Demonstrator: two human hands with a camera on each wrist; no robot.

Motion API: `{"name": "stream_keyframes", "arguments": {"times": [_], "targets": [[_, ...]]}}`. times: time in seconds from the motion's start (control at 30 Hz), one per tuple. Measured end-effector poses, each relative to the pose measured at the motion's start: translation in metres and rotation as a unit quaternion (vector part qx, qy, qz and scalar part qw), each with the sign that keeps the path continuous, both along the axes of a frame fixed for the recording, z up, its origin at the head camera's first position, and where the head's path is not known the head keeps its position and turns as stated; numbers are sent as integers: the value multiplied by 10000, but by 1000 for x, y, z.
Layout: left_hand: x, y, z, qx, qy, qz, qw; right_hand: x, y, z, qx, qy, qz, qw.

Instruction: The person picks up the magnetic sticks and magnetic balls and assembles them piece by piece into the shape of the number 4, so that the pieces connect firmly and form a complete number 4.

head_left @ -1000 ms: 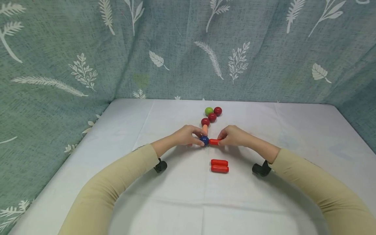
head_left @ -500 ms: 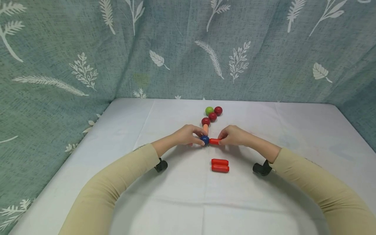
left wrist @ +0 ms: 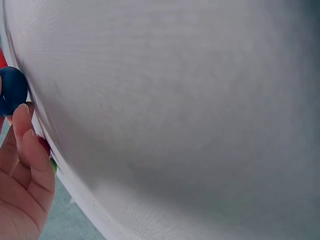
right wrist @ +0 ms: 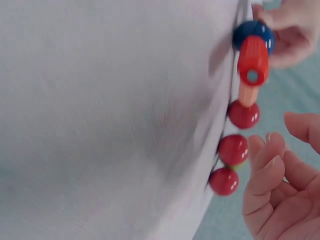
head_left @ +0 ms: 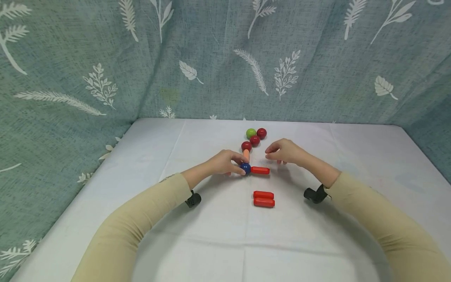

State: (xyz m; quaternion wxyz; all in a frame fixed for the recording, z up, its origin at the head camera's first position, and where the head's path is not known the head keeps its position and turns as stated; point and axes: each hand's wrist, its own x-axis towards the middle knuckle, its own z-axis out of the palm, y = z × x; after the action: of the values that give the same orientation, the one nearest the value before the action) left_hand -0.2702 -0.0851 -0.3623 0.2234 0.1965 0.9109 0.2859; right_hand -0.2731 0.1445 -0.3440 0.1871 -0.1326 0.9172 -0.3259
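In the head view my left hand (head_left: 225,161) pinches a blue ball (head_left: 246,169) between thumb and fingers. A red rod (head_left: 260,170) joins the ball on its right side. Behind the ball an orange rod (head_left: 246,156) runs to a red ball (head_left: 246,146). My right hand (head_left: 287,151) hovers to the right and a little behind the red rod, fingers loosely bent with nothing in them. The right wrist view shows the red rod's (right wrist: 253,60) hollow end and a gap between thumb and fingers. Part of the blue ball (left wrist: 13,90) appears in the left wrist view.
Two more red rods (head_left: 264,202) lie side by side in front of the joined pieces. Farther back, a green ball (head_left: 251,133) and two red balls (head_left: 261,133) sit close together on the white cloth (head_left: 197,243). A patterned curtain (head_left: 218,58) hangs behind the table.
My right hand has let go of the red rod and moved back and to the right. The rod stays at the blue ball, and my left hand has hardly moved.
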Motion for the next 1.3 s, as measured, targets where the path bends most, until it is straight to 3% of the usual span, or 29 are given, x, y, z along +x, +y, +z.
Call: {"name": "stream_keyframes", "arguments": {"times": [0.27, 0.7, 1.3], "targets": [[-1, -1, -2, 42, -21, 40, 10000, -24, -1, -5, -256, 183, -294, 9991], [0, -1, -2, 77, -69, 11, 9999, -51, -16, -12, -426, 72, -569, 9974], [-1, -3, -3, 129, 29, -73, 9999, -59, -36, -17, -252, 210, -601, 9977]]}}
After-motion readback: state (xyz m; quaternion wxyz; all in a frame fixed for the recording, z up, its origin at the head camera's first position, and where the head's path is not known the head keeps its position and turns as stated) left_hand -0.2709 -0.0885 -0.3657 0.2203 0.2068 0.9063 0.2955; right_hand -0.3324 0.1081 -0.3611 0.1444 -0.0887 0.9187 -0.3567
